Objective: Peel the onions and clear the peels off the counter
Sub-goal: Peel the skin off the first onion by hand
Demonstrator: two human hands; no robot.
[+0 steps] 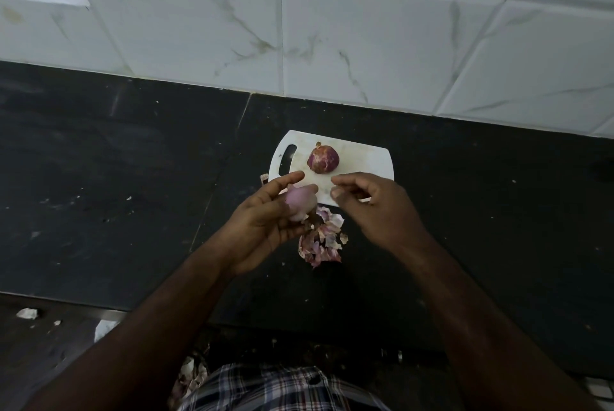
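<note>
Two onions are in play at a dark stone counter [133, 151] backed by white marbled wall tiles [332, 28]. One pale, peeled onion [300, 203] sits in the person's left hand [269, 228], the fingers curled up around it, just over the near left corner of a white cutting board [362, 161]. An unpeeled red onion [323, 158] rests upright near the middle of that board, apart from both hands. The right hand [372, 201] hovers beside the left, over the board's near edge, fingers loosely curled with thumb and fingertips drawn close; whether they pinch a scrap of skin cannot be told. A heap of purple-and-white onion peels [320, 241] lies on the counter just off the board's near edge, between the wrists. More scraps [28, 312] dot the lower ledge at near left. A checked shirt [282, 387] shows at the bottom edge.
</note>
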